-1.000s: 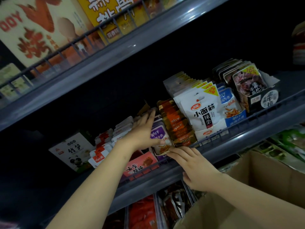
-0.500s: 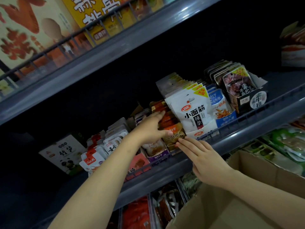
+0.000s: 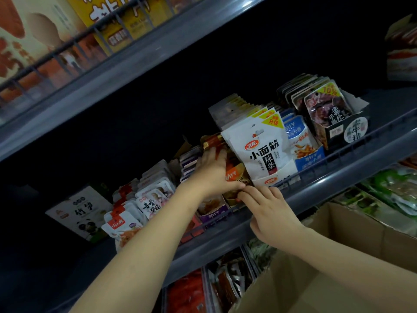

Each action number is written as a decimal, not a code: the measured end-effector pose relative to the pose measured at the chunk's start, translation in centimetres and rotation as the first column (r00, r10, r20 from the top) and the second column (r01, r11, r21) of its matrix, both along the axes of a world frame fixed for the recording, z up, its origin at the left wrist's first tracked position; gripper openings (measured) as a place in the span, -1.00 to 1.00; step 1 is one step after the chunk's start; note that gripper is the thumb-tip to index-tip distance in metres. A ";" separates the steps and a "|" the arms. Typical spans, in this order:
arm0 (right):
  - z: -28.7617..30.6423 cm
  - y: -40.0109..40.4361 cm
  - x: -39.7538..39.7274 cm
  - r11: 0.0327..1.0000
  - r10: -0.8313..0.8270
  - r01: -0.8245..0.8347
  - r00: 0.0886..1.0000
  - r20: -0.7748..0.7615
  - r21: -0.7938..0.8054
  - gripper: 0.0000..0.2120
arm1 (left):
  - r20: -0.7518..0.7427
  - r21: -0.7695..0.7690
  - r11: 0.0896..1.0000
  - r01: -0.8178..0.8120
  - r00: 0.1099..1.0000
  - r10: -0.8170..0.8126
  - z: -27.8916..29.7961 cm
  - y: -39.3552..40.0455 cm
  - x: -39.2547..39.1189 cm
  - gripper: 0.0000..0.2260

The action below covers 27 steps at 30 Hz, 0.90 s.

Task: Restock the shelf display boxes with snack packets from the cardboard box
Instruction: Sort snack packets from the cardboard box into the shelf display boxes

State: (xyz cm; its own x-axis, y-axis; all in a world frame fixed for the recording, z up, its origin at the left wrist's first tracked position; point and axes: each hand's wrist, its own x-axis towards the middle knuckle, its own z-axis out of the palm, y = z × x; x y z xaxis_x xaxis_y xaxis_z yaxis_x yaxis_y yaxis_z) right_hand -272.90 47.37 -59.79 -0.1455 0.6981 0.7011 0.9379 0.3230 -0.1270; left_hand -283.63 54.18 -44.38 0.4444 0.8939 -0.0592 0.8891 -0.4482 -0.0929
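Observation:
On the middle shelf a row of orange-brown snack packets (image 3: 235,175) stands in a display box between purple packets (image 3: 190,160) and tall white packets (image 3: 262,150). My left hand (image 3: 213,175) lies over the orange-brown packets, thumb at the front packet's lower edge and fingers curled round the stack. My right hand (image 3: 268,213) reaches up from below, its fingertips touching the bottom corner of the front packet at the shelf rail. The open cardboard box (image 3: 338,256) sits at the lower right, under my right forearm.
The grey shelf rail (image 3: 338,177) runs across the front. More display boxes hold blue packets (image 3: 300,141), dark meat packets (image 3: 327,107) and white-red packets (image 3: 126,222). A panda-print box (image 3: 79,211) stands far left. Another shelf lies above, more goods below.
My left hand slid right from the purple packets onto the orange-brown ones and closed round them. My right hand rose to the front packet's bottom corner.

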 end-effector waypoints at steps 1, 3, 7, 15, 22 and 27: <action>0.0 0.1 0.1 1.000 0.006 -0.006 1.000 0.003 0.003 -0.42 | -0.004 -0.034 0.999 -0.016 1.000 0.016 0.2 0.4 0.0 -0.03; 0.1 0.2 0.2 1.000 0.016 -0.016 1.000 -0.002 0.001 -0.46 | -0.003 -0.096 0.995 -0.031 1.000 0.031 0.8 1.1 0.0 0.00; 0.3 0.6 0.0 0.999 0.033 -0.034 0.999 -0.027 -0.018 -0.52 | 0.008 -0.114 0.992 -0.046 0.999 0.047 2.2 2.0 0.0 -0.03; 0.2 0.7 -0.1 0.999 0.050 -0.051 0.997 -0.053 -0.002 -0.54 | -0.181 -0.131 0.990 -0.058 0.983 0.034 1.9 1.7 0.0 -0.05; 0.1 -0.4 0.4 0.997 0.069 -0.070 0.997 -0.039 -0.036 -0.38 | -0.188 -0.185 0.981 -0.062 0.982 0.027 2.6 1.2 0.0 -0.02; -0.1 -2.1 1.8 0.989 0.076 -0.065 0.994 0.076 -0.133 -0.22 | -0.071 -0.106 0.994 0.013 0.997 -0.021 1.6 0.0 -0.9 -0.04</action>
